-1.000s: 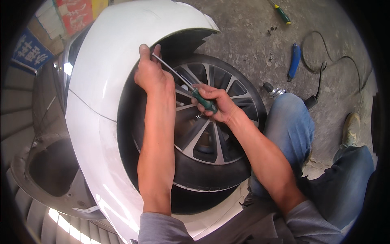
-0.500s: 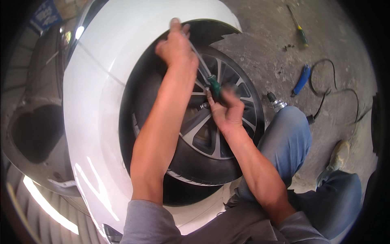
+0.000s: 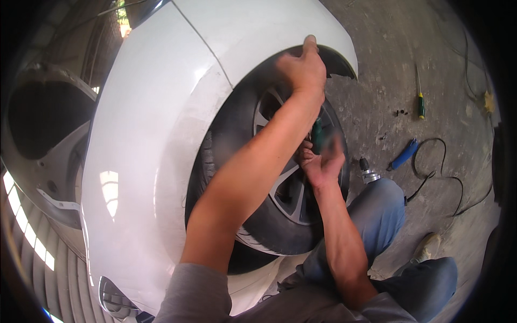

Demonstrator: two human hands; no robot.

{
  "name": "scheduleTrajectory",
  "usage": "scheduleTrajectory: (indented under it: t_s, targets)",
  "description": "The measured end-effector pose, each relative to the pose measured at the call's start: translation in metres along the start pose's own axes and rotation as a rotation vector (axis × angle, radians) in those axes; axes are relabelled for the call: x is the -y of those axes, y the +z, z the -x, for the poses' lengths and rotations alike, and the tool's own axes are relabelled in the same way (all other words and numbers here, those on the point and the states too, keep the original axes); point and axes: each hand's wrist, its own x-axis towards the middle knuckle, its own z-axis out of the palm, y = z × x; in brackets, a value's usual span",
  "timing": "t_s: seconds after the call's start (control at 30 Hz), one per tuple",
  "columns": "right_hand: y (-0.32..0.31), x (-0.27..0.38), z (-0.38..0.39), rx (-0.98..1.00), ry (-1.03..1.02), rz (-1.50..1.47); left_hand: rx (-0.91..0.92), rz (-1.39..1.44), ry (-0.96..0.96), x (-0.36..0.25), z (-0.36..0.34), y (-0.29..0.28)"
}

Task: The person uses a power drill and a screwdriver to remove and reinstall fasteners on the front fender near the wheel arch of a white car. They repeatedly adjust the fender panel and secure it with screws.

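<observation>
My left hand is at the upper lip of the white fender's wheel arch, one digit extended upward; its other fingertips are mostly hidden. Below it, my right hand, palm up and partly blurred, grips a green-handled screwdriver in front of the wheel's spoked rim. The screwdriver's shaft is mostly hidden behind my left hand and forearm. The black tire sits inside the arch.
On the concrete floor lie a yellow-green screwdriver, small dark pieces, a blue-handled tool, a metal-nosed power tool and a black cord. My bent knee is beside the tire.
The view has swung, shifting car and floor tools rightward and down. My left forearm now slants farther right, with that hand higher on the arch. My right hand has turned palm up on the screwdriver.
</observation>
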Motion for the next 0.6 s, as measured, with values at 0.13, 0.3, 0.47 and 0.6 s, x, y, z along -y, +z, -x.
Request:
scheduleTrajectory:
  t_s: [0.13,0.3,0.47,0.6]
  targets:
    - [-0.008,-0.01,-0.006,-0.012,-0.274,-0.033,-0.067,-0.13,0.057,-0.005,0.001,0.001]
    - [-0.006,-0.001,-0.003,-0.027,-0.171,0.242,-0.077,-0.006,0.185,0.006,0.0,0.01]
    - [-0.033,0.018,-0.011,0.273,0.033,0.142,-0.086,0.019,0.14,0.008,0.001,0.016]
    - [-0.023,0.008,-0.008,0.445,0.01,0.072,-0.162,0.012,0.144,-0.005,0.007,0.013]
